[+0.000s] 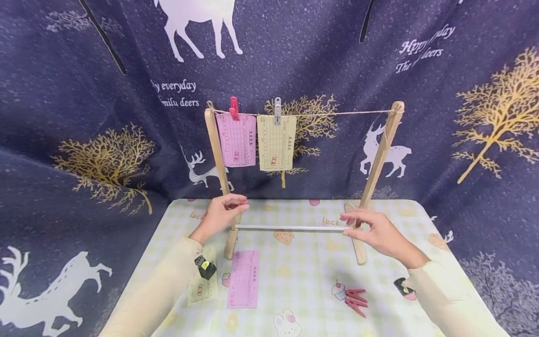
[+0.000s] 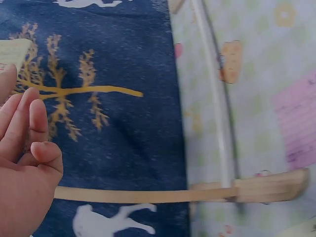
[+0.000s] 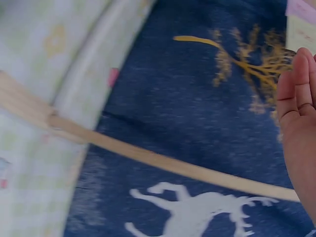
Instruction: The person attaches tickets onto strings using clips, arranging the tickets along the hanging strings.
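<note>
A small wooden drying rack (image 1: 381,154) stands at frame centre on the checked surface (image 1: 303,281). The left hand (image 1: 221,214) hovers by its left post, fingers loose and holding nothing; the right hand (image 1: 375,229), fingers relaxed, rests near the white crossbar (image 1: 290,228). A careless nudge could likely topple the rack, spilling both pegged cards (image 1: 275,142).

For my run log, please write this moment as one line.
left hand: open, at left post of wooden rack | right hand: open, by white crossbar | hung: pink slip, yellow slip | table: red clothespins
</note>
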Motion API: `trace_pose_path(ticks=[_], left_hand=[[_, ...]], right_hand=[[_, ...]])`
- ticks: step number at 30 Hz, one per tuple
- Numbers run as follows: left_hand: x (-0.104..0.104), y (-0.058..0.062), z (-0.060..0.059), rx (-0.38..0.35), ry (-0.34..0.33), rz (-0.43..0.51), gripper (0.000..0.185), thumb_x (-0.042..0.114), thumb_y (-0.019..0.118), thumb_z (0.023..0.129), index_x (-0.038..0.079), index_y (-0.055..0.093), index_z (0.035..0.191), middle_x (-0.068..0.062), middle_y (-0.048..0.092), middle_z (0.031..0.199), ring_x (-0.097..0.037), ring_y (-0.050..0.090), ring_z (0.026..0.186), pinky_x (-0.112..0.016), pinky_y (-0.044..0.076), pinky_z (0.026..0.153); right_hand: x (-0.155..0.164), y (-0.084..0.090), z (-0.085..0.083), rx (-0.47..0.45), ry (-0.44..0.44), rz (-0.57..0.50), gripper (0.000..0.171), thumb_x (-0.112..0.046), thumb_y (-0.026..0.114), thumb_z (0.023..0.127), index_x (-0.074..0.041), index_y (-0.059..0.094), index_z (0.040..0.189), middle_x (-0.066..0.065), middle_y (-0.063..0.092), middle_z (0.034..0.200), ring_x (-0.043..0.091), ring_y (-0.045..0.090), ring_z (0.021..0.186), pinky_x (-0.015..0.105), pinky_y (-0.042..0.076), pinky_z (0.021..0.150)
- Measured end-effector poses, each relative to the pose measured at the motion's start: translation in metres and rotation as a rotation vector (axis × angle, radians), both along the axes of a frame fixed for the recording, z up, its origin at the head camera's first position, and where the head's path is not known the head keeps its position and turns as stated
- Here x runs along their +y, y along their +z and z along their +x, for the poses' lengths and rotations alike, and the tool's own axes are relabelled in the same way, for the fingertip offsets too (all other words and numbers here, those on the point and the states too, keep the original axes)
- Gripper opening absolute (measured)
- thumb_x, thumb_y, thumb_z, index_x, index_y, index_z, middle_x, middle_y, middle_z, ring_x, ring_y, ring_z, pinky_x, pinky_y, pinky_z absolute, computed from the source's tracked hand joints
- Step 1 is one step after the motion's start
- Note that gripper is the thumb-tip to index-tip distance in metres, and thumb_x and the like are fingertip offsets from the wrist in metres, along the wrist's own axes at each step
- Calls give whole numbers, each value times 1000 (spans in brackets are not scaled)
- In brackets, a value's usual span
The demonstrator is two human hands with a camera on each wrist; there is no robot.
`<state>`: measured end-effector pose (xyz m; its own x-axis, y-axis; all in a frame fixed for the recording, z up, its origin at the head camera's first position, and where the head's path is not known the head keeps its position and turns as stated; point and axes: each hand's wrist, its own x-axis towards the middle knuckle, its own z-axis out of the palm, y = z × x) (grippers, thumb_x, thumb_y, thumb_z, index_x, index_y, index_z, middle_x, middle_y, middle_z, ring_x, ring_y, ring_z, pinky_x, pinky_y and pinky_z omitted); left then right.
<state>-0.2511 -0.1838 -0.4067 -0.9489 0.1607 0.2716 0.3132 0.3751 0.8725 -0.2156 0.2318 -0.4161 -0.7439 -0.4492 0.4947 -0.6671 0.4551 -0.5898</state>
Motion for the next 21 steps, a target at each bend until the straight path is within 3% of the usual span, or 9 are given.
trace_pose_path(ticks=[1,7,12,21], left_hand=[[-3,-9,-2,-11,-3,4,24,7,75,89,-5,71,109,-18,73,104,-11,66,85,-21,51,77],[-7,-33,2,-70,-8,2,24,5,75,88,-6,71,109,-19,73,104,-12,67,84,-21,52,75],[-9,-54,8,-129,-50,-21,25,4,74,90,-8,69,111,-19,72,106,-14,68,88,-21,53,77],[-15,-90,16,-220,-23,-29,24,-2,73,88,-8,68,111,-21,72,106,-16,67,88,-22,51,77]], right_hand=[[2,-6,3,-10,-7,0,35,3,80,79,-5,73,112,-7,69,98,11,61,80,26,49,71],[12,-32,18,-65,-39,33,33,-1,80,81,-6,73,113,-3,70,100,10,60,81,25,49,71],[23,-51,26,-88,-60,17,33,1,81,79,-4,73,112,3,72,101,11,62,82,25,50,70],[33,-91,40,-140,-65,-31,33,3,82,77,-2,72,108,-8,71,99,10,63,82,26,51,68]])
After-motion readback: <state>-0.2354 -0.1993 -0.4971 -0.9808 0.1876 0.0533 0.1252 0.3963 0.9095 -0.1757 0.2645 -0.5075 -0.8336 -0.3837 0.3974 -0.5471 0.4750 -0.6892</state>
